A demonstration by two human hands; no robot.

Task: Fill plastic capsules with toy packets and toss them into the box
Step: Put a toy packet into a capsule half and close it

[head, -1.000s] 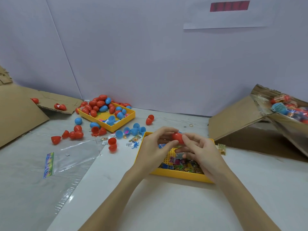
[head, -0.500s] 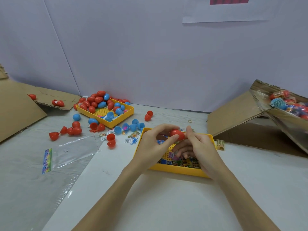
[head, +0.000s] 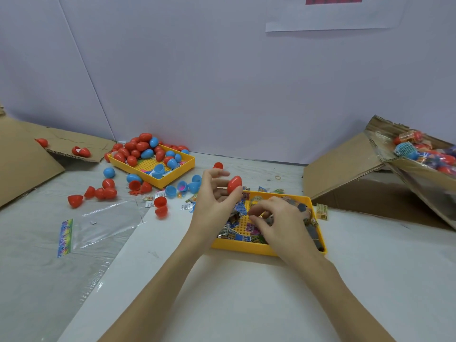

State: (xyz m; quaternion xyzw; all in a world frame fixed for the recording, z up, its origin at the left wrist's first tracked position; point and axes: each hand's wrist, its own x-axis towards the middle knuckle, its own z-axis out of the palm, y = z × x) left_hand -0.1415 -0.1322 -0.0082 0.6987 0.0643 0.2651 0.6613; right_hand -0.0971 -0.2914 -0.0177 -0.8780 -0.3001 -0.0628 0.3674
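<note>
Above the near yellow tray (head: 261, 249), the left hand (head: 214, 201) pinches a red capsule (head: 234, 184) loosely enough to slip, while the right hand (head: 278, 222), fingers curled, digs among toy packets (head: 237, 234).

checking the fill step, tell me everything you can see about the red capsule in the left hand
The red capsule is a smooth, glossy, egg-shaped plastic shell, all red. It appears closed, though no seam shows clearly. It is tilted, its narrower end up and to the right. The left hand pinches its lower end between thumb and fingers, holding it above the far left corner of the yellow tray. Nothing else touches it.
</note>
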